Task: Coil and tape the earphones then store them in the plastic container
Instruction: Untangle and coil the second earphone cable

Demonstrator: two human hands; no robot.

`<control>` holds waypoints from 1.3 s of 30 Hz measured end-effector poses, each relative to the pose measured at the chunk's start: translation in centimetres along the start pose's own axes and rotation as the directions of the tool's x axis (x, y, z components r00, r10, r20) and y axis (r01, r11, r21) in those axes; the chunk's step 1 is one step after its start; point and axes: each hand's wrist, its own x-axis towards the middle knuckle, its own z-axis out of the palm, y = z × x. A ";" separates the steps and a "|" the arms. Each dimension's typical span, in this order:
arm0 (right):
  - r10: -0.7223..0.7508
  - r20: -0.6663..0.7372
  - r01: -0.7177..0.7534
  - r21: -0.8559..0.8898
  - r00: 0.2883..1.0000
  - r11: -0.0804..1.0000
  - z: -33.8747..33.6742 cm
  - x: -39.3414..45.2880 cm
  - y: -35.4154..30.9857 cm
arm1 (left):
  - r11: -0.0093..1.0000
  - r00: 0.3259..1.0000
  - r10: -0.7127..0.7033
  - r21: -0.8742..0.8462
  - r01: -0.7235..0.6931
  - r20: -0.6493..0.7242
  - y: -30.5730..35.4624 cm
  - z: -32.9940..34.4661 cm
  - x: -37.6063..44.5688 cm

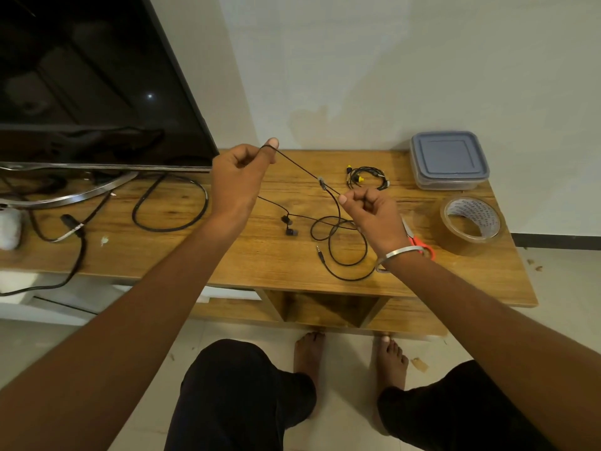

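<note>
On the left a dark television (87, 79) stands on the wooden table (279, 268), with loose black cables (169, 203) under it. The left hand (239, 180) is raised above the table, its fingers closed on the black earphones (328, 229) cord, pinched near the thumb. The cord runs tight down to the right hand (374, 213), which also pinches it between thumb and finger; the rest lies in loose loops on the table, with the two earbuds and the plug. Behind, a second coiled earphone set (366, 179) rests. Further right are orange scissors (421, 244), partly hidden by the wrist, a tape roll (471, 224), and the closed plastic container (448, 161) near the wall
</note>
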 end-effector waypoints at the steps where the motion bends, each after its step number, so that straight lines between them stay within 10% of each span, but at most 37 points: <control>1: 0.000 -0.009 0.000 -0.010 1.000 1.000 -0.1 0.0 0.1 | 1.000 1.000 0.020 0.019 -0.020 -0.014 0.0 0.0 0.1; 19: 0.067 -0.068 -0.072 -0.081 0.995 0.994 -0.5 0.1 1.3 | 0.986 0.993 0.111 0.132 -0.103 -0.051 0.0 -0.7 0.8; 28: 0.009 0.310 0.092 -0.309 0.951 0.947 0.5 -1.2 1.0 | 0.987 0.960 -0.144 -0.031 0.156 0.242 -0.5 -0.2 0.1; 39: -0.252 0.047 0.245 -0.457 0.967 0.855 2.1 0.5 0.0 | 0.983 0.929 0.018 -0.175 0.051 0.369 -0.4 -0.4 -0.3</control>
